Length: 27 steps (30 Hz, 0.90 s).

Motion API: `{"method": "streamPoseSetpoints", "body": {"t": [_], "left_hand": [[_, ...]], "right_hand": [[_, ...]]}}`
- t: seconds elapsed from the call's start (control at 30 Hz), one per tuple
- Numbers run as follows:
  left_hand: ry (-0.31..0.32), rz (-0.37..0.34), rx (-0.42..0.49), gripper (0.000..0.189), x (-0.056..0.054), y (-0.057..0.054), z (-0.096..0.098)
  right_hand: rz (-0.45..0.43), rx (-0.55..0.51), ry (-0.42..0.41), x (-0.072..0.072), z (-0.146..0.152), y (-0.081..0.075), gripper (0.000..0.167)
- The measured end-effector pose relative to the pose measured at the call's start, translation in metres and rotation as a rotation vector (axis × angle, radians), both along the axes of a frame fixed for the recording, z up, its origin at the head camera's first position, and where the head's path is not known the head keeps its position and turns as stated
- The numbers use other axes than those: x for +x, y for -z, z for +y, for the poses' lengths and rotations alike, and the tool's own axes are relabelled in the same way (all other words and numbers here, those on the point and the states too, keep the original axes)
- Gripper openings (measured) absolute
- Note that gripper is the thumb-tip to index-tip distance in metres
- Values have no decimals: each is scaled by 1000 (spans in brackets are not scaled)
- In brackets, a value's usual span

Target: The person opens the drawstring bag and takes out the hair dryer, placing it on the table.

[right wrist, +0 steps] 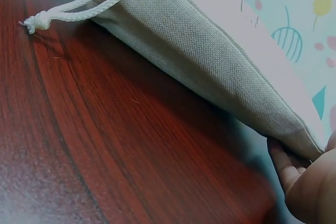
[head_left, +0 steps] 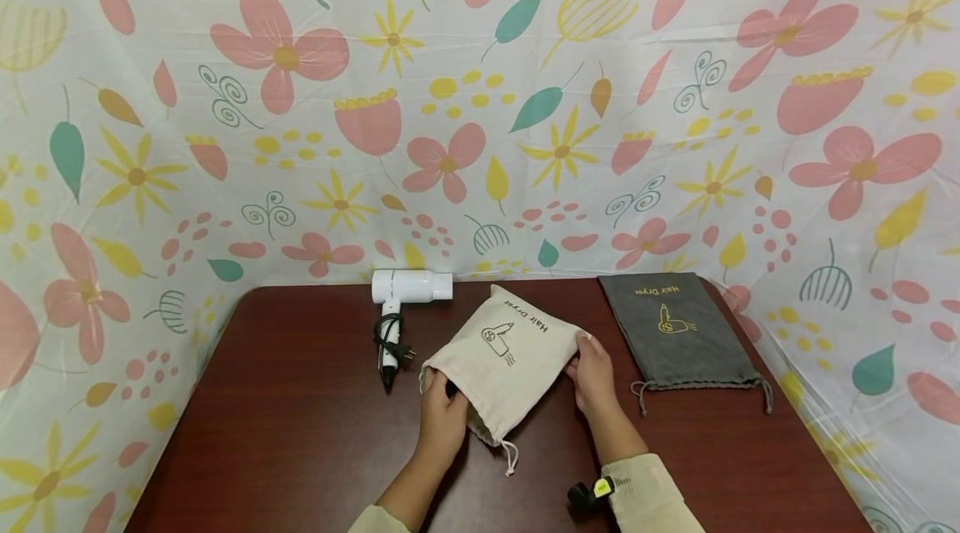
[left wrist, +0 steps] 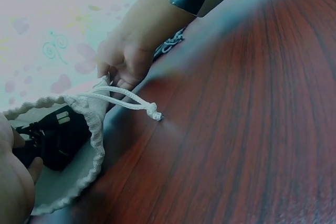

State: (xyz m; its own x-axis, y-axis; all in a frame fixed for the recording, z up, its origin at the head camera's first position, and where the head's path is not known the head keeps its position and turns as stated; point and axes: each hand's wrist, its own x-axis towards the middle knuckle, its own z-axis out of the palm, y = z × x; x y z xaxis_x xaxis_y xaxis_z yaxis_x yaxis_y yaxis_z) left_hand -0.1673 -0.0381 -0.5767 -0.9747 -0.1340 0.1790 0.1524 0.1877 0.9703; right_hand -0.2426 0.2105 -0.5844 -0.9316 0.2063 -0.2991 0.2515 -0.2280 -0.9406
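A cream drawstring bag [head_left: 502, 349] printed "Hair Dryer" is held tilted above the table, its gathered mouth toward the near left. My left hand [head_left: 442, 416] reaches into that mouth. In the left wrist view its fingers curl on a black corded thing [left wrist: 65, 140], apparently a hair dryer, mostly hidden in the bag. My right hand [head_left: 595, 374] pinches the bag's closed far-right corner between thumb and fingers. In the right wrist view, fingertips [right wrist: 281, 161] press under the corner. A knotted white cord [left wrist: 131, 100] hangs from the mouth.
A white hair dryer [head_left: 408, 286] with its black cord wrapped round the handle lies at the back left. To the right, a grey drawstring bag [head_left: 678, 341] lies flat. All are on a dark red wooden table [head_left: 300, 433], with a flowered cloth [head_left: 465, 99] behind.
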Motion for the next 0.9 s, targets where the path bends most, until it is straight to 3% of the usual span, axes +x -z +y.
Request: {"method": "streamPoseSetpoints", "body": {"t": [0.3, 0.63, 0.9], "left_hand": [[67, -31, 101, 45, 0, -2, -1], [26, -52, 64, 40, 3, -5, -1], [34, -80, 107, 39, 4, -5, -1]], "right_hand": [[5, -4, 55, -1, 5, -3, 53], [2, -23, 85, -2, 11, -3, 51], [23, -26, 99, -4, 17, -2, 52]]}}
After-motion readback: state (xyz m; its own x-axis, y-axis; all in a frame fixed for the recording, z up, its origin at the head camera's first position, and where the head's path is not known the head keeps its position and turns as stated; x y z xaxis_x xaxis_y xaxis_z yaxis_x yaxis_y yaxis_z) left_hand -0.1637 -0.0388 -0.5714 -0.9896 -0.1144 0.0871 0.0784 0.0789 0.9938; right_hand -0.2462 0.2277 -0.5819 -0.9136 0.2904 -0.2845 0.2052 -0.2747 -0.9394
